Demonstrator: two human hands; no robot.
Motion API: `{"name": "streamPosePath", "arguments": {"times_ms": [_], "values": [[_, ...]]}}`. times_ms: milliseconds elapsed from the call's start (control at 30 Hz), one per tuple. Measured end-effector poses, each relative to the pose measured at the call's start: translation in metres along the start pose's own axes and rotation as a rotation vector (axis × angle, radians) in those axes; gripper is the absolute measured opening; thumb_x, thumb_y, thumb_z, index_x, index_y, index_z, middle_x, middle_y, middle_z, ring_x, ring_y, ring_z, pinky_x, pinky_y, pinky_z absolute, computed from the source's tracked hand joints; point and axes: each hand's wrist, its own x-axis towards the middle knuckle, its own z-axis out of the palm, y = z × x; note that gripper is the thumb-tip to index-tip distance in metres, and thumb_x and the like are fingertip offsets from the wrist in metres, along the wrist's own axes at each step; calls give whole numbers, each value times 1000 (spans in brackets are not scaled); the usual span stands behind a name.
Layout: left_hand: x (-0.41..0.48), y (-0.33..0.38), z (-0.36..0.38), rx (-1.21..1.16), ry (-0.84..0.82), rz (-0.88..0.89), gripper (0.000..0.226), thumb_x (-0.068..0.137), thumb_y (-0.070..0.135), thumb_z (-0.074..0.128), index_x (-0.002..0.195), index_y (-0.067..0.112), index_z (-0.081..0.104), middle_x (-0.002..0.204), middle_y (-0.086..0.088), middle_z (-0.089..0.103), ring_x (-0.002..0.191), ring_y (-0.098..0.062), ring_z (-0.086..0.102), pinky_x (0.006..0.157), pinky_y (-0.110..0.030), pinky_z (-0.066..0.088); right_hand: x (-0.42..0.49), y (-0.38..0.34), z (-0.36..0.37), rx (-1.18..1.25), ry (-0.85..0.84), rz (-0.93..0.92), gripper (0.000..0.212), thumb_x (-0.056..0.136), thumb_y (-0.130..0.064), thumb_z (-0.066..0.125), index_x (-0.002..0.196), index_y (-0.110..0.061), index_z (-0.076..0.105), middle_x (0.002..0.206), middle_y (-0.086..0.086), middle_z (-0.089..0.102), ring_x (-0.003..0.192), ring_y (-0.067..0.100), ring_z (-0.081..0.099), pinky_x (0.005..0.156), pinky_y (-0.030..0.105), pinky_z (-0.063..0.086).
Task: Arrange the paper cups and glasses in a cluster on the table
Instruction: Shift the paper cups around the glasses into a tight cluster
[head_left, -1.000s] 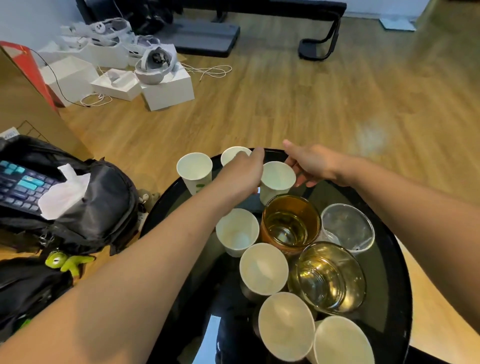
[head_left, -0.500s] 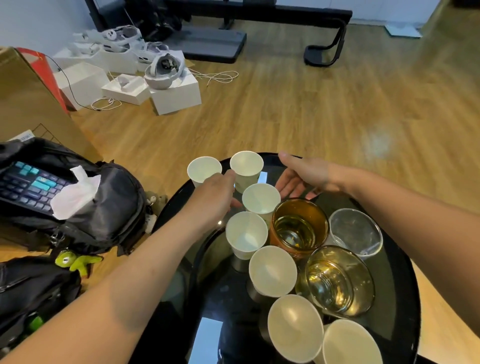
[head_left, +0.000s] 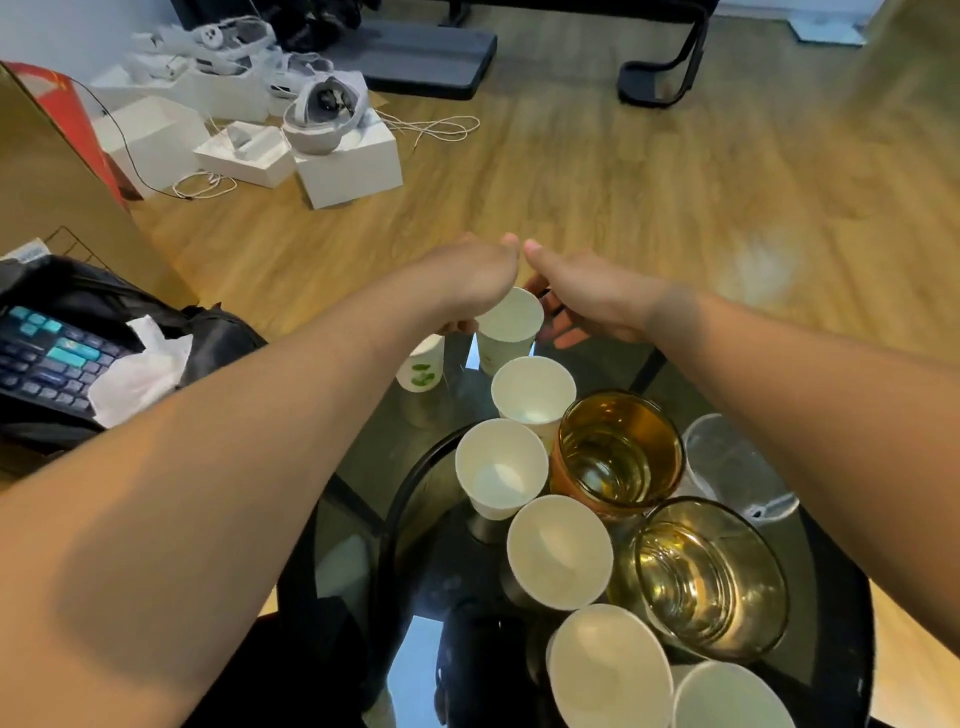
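On the round black glass table (head_left: 841, 597) stands a curved row of several white paper cups (head_left: 558, 551). Beside them are an amber glass (head_left: 618, 452), a yellow glass (head_left: 711, 577) and a clear glass (head_left: 737, 467). At the far edge my left hand (head_left: 467, 280) reaches over a green-logo paper cup (head_left: 423, 369). Its fingers curl down onto that cup's rim, which is mostly hidden. My right hand (head_left: 587, 296) has its fingers spread against the right side of the farthest paper cup (head_left: 511, 322). My two thumbs nearly touch above that cup.
A black backpack (head_left: 218, 332) lies left of the table with a keyboard (head_left: 41, 353) and a white tissue (head_left: 140, 364) on it. A cardboard box (head_left: 52, 197) stands behind it. White boxes (head_left: 348, 166), a headset (head_left: 322, 114) and cables lie on the wooden floor beyond.
Both hands have moved to the far edge and closed in around the two farthest cups. The right hand has come in from the right, and the thumbs now almost meet.
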Motion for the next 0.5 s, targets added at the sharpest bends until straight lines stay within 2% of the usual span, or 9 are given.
{"name": "streamPosePath", "arguments": {"times_ms": [67, 133, 267, 367, 500], "values": [[2, 4, 2, -53, -28, 21, 56, 97, 54, 22, 119, 8, 44, 86, -17, 67, 69, -23, 58, 62, -31, 46, -3, 1, -4, 34, 17, -10, 62, 97, -60, 19, 100, -14, 60, 106, 15, 64, 93, 28, 65, 87, 39, 55], [1, 8, 4, -132, -55, 46, 51, 97, 55, 21, 111, 12, 45, 87, -17, 68, 69, -22, 58, 63, -30, 47, -8, 5, -14, 37, 59, -17, 59, 97, -61, 20, 94, -17, 60, 102, 13, 65, 89, 25, 64, 81, 37, 56], [-3, 18, 14, -210, -132, 132, 46, 98, 53, 19, 97, 16, 47, 89, -14, 70, 64, -18, 57, 60, -28, 45, -24, 26, -36, 106, 118, 63, 64, 93, -66, 24, 93, -16, 64, 93, 12, 67, 77, 24, 60, 68, 35, 54], [-4, 26, 31, -173, -175, 182, 46, 99, 52, 16, 103, 15, 43, 90, -12, 71, 66, -19, 60, 61, -30, 45, -37, 47, -48, 138, 121, 128, 68, 91, -69, 25, 96, -13, 64, 86, 13, 69, 69, 24, 62, 61, 34, 53], [-2, 31, 44, -121, -185, 179, 47, 98, 54, 15, 106, 15, 41, 85, -12, 72, 65, -20, 61, 66, -32, 50, -46, 60, -47, 172, 85, 177, 68, 93, -67, 23, 96, -13, 65, 85, 14, 69, 67, 24, 61, 62, 34, 50]]}}
